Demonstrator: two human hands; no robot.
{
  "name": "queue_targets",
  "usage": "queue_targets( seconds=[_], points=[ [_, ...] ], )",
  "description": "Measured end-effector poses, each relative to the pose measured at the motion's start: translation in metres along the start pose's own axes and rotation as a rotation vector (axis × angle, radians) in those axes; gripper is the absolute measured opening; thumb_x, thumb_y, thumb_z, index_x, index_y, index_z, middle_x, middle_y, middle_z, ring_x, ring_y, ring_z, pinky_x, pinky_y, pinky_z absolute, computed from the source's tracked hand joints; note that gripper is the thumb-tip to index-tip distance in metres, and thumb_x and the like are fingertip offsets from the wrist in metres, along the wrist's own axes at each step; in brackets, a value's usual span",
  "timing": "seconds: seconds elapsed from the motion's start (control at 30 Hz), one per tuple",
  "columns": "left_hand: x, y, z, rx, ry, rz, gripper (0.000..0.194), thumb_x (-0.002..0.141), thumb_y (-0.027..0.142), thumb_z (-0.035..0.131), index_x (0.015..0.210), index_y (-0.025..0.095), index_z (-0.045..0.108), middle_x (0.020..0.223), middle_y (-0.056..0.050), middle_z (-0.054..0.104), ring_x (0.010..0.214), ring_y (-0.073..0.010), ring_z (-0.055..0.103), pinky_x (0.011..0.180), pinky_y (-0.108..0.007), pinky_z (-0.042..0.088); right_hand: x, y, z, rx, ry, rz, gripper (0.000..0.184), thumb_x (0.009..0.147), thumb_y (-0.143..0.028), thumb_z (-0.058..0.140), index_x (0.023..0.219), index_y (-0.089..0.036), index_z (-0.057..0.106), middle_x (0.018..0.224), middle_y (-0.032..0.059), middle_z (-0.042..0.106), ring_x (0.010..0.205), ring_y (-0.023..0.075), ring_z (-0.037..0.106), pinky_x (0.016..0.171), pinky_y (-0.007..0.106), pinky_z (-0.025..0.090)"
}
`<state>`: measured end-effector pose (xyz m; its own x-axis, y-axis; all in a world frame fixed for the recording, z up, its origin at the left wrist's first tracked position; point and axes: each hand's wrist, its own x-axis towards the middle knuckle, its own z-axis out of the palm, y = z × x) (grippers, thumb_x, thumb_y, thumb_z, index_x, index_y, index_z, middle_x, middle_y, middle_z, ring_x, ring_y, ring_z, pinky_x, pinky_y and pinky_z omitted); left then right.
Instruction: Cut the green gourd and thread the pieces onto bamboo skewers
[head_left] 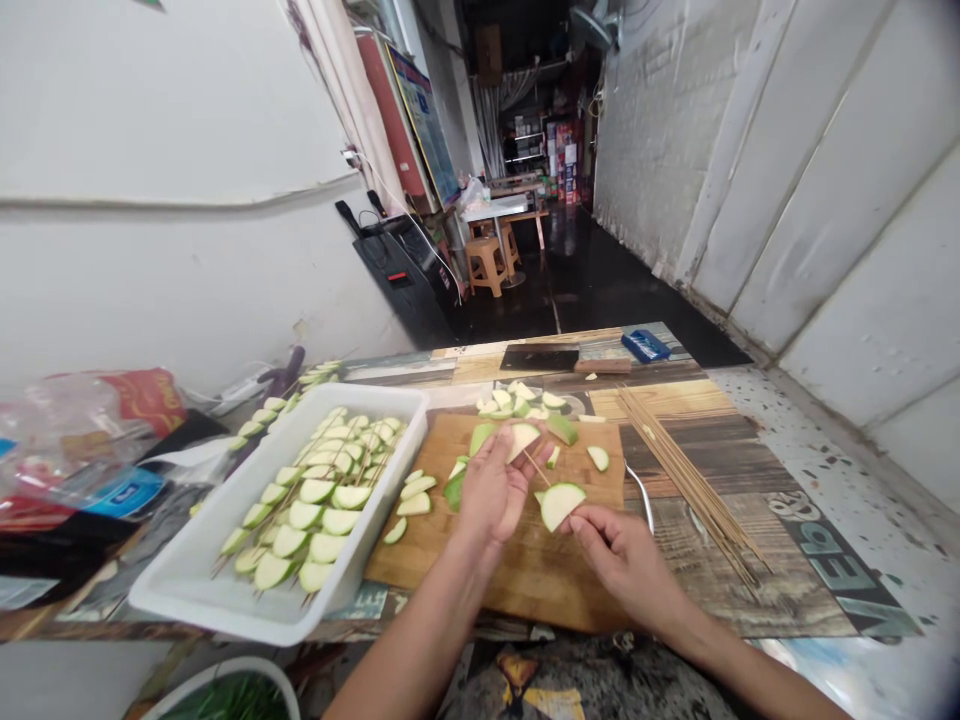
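Observation:
My left hand is closed around a half-round, green-skinned pale vegetable slice above the cutting board. My right hand pinches a thin wooden skewer close to its near end. On that skewer, beside my right fingertips, sits another half-round slice. The skewer's far end reaches the left-hand slice; whether it pierces it I cannot tell. Loose slices lie on the board to the left, and more cut pieces are heaped at its far edge.
Skewered slices fill much of a white plastic tub on the left. Bare skewers lie right of the board. Behind it are a cleaver and a blue box. Plastic bags crowd the far left; a bowl of greens stands below.

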<state>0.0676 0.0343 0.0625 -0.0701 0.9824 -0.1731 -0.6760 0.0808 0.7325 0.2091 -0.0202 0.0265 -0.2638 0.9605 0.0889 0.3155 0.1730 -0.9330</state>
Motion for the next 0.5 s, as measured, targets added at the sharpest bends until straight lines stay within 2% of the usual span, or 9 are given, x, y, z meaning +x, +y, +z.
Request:
queue_targets(
  seconds=[0.17, 0.3, 0.4, 0.5],
  points=[
    [-0.002, 0.002, 0.000, -0.006, 0.006, 0.028, 0.011, 0.080, 0.020, 0.055, 0.087, 0.013, 0.059, 0.094, -0.008, 0.066, 0.092, -0.0202, 0.062, 0.087, -0.041, 0.047, 0.000, -0.002, -0.002, -0.024, 0.019, -0.012, 0.029, 0.086, -0.032, 0.039, 0.078, -0.016, 0.062, 0.070, 0.0012, 0.063, 0.066, 0.0152, 0.055, 0.060, 0.023, 0.039],
    [-0.004, 0.007, -0.001, -0.055, -0.016, -0.064, 0.020, 0.083, 0.029, 0.050, 0.091, 0.012, 0.057, 0.100, -0.013, 0.065, 0.099, -0.0243, 0.060, 0.089, -0.045, 0.045, 0.000, -0.008, -0.007, -0.038, 0.014, -0.039, 0.028, 0.087, -0.031, 0.039, 0.077, -0.017, 0.061, 0.067, -0.0001, 0.061, 0.063, 0.0141, 0.055, 0.057, 0.022, 0.039],
    [-0.007, 0.010, 0.000, -0.044, -0.028, -0.111, 0.011, 0.079, 0.020, 0.057, 0.088, 0.013, 0.055, 0.101, -0.010, 0.065, 0.099, -0.0255, 0.060, 0.091, -0.046, 0.044, 0.000, -0.010, -0.009, -0.031, 0.014, -0.061, 0.028, 0.087, -0.031, 0.039, 0.077, -0.017, 0.062, 0.069, -0.0001, 0.063, 0.065, 0.0143, 0.056, 0.059, 0.022, 0.040],
    [-0.009, 0.010, 0.001, -0.020, -0.023, -0.091, 0.012, 0.076, 0.011, 0.059, 0.086, 0.013, 0.054, 0.100, -0.011, 0.065, 0.099, -0.0245, 0.060, 0.093, -0.043, 0.043, -0.001, -0.010, -0.010, -0.042, 0.005, -0.071, 0.027, 0.087, -0.031, 0.040, 0.078, -0.018, 0.062, 0.070, 0.0004, 0.063, 0.066, 0.0149, 0.057, 0.060, 0.022, 0.040]
  ],
)
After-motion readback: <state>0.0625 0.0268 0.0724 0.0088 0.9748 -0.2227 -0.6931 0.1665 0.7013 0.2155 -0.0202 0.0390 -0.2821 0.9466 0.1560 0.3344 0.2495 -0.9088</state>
